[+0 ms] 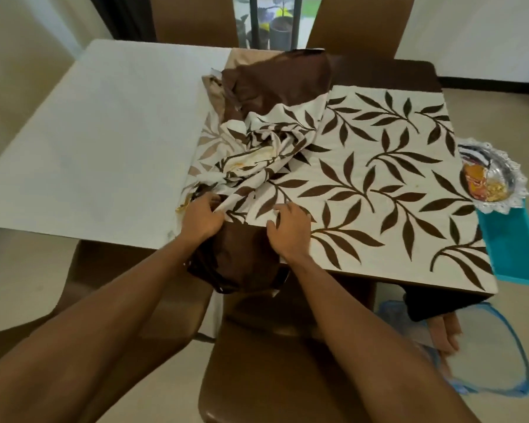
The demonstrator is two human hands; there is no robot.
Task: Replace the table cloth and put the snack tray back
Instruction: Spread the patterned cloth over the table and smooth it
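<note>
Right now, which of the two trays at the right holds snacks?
The silver scalloped tray, holding orange and yellow snacks; the teal rectangular tray shows none.

Leaf-print cloth (379,184) half-bunched; snack tray (492,175) beside

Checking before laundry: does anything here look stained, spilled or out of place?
Yes. The leaf-print cloth is bunched toward the middle of the table, with yellow-orange stains on the crumpled part. The silver snack tray sits beyond the table's right edge, partly on a teal box.
</note>
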